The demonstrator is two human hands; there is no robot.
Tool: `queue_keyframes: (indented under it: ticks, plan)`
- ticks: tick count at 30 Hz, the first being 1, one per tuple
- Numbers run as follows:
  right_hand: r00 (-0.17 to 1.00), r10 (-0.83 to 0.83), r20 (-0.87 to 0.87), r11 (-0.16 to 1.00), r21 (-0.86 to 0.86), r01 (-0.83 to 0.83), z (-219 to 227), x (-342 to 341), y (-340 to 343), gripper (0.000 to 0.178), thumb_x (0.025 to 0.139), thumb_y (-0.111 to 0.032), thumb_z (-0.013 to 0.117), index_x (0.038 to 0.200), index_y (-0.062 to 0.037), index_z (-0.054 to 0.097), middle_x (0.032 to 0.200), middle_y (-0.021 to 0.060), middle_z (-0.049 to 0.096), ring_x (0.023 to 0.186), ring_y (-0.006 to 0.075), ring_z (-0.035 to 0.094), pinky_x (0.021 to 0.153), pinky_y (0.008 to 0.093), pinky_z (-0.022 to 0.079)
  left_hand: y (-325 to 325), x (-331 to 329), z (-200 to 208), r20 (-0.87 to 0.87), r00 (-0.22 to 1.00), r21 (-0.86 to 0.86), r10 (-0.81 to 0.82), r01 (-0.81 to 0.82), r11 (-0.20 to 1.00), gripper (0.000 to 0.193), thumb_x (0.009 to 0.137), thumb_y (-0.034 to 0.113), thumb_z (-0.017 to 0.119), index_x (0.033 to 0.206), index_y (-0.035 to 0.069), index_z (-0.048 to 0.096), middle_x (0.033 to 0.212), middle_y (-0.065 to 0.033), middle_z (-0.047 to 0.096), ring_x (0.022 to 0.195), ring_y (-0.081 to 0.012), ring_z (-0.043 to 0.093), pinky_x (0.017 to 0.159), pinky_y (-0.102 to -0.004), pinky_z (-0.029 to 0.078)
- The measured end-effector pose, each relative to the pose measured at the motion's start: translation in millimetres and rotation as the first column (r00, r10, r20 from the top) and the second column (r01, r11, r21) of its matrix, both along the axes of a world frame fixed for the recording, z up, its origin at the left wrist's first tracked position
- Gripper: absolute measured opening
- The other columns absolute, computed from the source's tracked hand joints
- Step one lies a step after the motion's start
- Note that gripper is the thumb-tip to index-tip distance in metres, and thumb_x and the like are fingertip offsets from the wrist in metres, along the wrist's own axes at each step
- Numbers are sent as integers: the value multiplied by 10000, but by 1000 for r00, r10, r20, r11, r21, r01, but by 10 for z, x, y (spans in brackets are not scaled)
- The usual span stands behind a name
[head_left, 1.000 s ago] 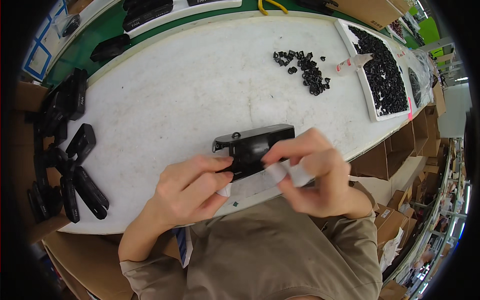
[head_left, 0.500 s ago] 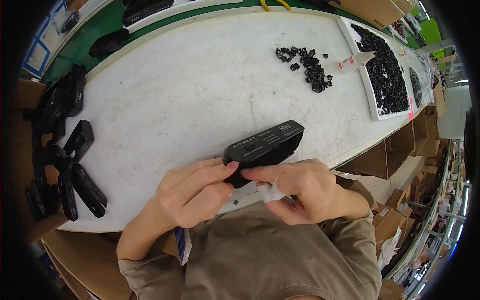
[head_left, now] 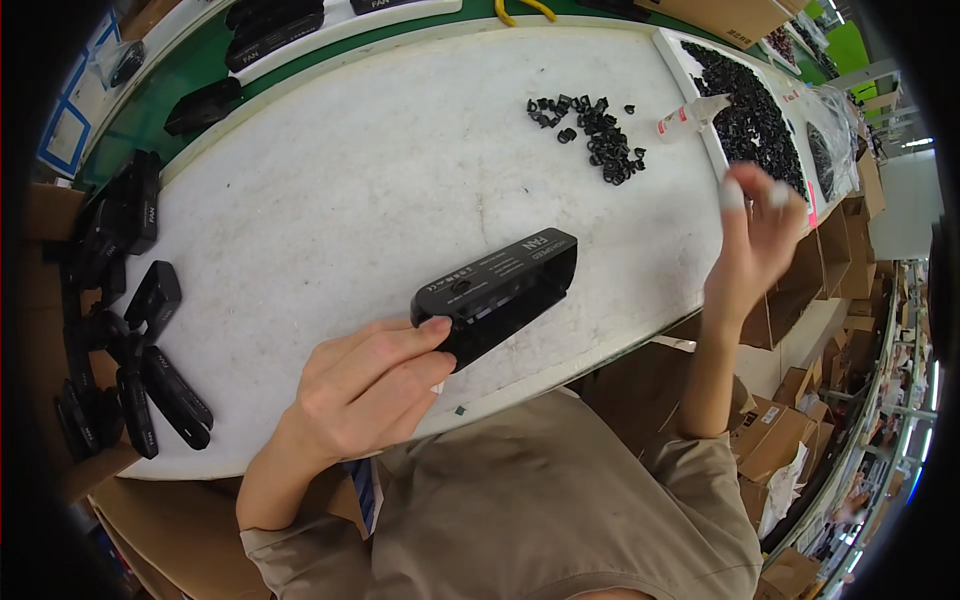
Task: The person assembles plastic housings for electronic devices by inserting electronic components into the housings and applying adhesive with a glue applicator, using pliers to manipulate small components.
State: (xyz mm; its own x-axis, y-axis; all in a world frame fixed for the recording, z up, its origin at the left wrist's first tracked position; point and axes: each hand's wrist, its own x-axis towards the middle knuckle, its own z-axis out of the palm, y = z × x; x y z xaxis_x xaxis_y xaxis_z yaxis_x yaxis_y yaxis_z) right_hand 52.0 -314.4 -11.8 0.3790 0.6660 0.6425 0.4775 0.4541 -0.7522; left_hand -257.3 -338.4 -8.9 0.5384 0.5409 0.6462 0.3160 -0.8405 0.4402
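Note:
My left hand [head_left: 365, 385] pinches the near left end of a long black plastic housing [head_left: 500, 285], which is tilted so its hollow side faces me and pale print shows along its upper face. The housing is held over the near part of the white worktable [head_left: 350, 160]. My right hand [head_left: 762, 225] is raised at the near edge of a white tray [head_left: 715, 145] full of small black plastic clips [head_left: 750, 105]. White coverings sit on its fingertips. Motion smears its fingers, so whether they hold anything cannot be made out.
Loose black clips [head_left: 605, 145] lie on the table left of the tray. A clear bottle [head_left: 685, 120] with a red-marked label leans on the tray's rim. Several black housings [head_left: 175, 395] are piled at the left, and others [head_left: 270, 40] lie along the far edge. Cardboard boxes [head_left: 775, 435] stand at right.
My right hand has let go of the housing and moved up and right to the tray. The left hand keeps the housing, which has shifted slightly left.

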Motion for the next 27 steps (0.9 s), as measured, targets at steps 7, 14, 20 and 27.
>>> queue_keyframes:
  ticks: [7, 14, 20, 27]
  plan:
    - [979, -10, 202, 968, -244, 61, -222, 480, 557, 672, 764, -116, 651, 1305, 15, 275, 1222, 185, 532, 1158, 219, 475, 978, 329, 341, 11, 23, -11, 30, 1000, -35, 2, -1, 999, 172, 576, -65, 681, 725, -14, 612, 881, -147, 624, 624, -226, 619, 466, -269, 484]
    - [995, 69, 66, 980, -192, -55, -151, 340, 502, 482, 801, -82, 649, 1156, 6, 335, 1072, 177, 622, 1026, 192, 567, 877, 276, 419, -4, 35, -21, 36, 999, -28, 29, -28, 999, 156, 593, -64, 691, 712, -18, 602, 850, -143, 621, 603, -220, 610, 452, -265, 475]
    - [680, 547, -488, 812, 112, -573, -174, -7, -349, 270, 872, -244, 533, 1061, -61, 470, 948, 90, 557, 902, 199, 509, 651, 302, 443, -10, 59, -40, 19, 999, 37, 33, -34, 999, 151, 588, -62, 689, 696, -10, 596, 785, -121, 587, 604, -202, 606, 445, -241, 487]
    - [749, 491, -445, 815, -68, -575, -270, -498, -637, 412, 758, -327, 724, 863, 26, 538, 733, 93, 582, 593, 142, 456, 548, 267, 375, -29, 82, -47, -3, 1000, 78, 27, -27, 997, 143, 588, -63, 673, 692, 4, 602, 793, -110, 575, 626, -202, 613, 465, -238, 505]
